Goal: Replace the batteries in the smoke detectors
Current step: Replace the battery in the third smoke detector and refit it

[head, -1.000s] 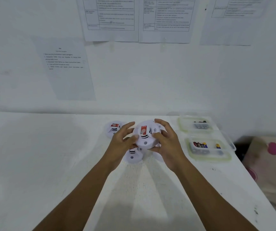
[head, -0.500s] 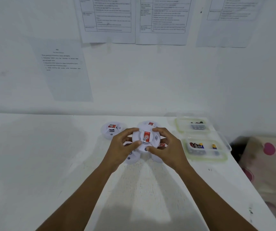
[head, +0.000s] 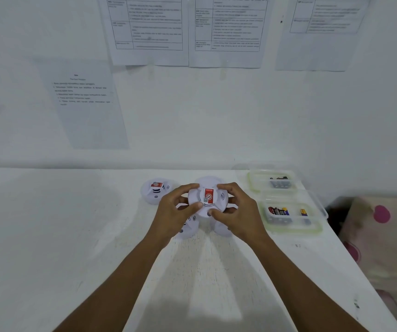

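leftmost, a spare smoke detector (head: 156, 190) lies on the table (head: 48, 236). centrally, left hand (head: 172, 213) and right hand (head: 239, 212) curl their fingers around the held smoke detector (head: 208, 200), above others. rightward, battery containers (head: 291, 218).

White wall (head: 216, 121), taped printed sheets (head: 149, 32), white table (head: 48, 236)
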{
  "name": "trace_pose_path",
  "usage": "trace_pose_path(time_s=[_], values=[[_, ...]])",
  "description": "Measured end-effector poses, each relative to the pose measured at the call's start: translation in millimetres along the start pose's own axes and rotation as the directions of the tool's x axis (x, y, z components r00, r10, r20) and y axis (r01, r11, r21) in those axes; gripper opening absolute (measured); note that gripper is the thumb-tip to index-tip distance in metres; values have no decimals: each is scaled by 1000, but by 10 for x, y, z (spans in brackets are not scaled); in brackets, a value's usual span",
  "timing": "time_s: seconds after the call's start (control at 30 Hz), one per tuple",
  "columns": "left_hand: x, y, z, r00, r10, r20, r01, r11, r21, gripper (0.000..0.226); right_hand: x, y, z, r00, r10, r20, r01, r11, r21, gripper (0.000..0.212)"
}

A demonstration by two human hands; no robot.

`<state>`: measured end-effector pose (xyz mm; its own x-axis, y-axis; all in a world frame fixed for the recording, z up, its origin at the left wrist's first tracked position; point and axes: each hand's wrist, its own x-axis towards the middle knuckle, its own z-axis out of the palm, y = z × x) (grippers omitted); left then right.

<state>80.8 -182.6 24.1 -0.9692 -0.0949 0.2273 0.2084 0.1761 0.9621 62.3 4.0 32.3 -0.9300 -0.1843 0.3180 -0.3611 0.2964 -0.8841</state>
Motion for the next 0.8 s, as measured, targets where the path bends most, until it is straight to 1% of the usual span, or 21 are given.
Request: trace_pose_path(time_s=[0.4, 0.6, 0.8], values=[[35, -59, -8, 1000, -10, -13, 10, 1000, 8, 43, 58, 51, 19, 1000, 7, 24, -7, 1000, 6, 54], [62, -43, -18, 999, 33, -17, -33, 999, 21, 39, 82, 64, 47, 1000, -24, 13, 24, 1000, 18, 52], [63, -35, -22, 1000, 25, -13, -25, 1000, 9, 39, 101, 108, 71, 1000, -18, 14, 18, 1000, 1, 54]])
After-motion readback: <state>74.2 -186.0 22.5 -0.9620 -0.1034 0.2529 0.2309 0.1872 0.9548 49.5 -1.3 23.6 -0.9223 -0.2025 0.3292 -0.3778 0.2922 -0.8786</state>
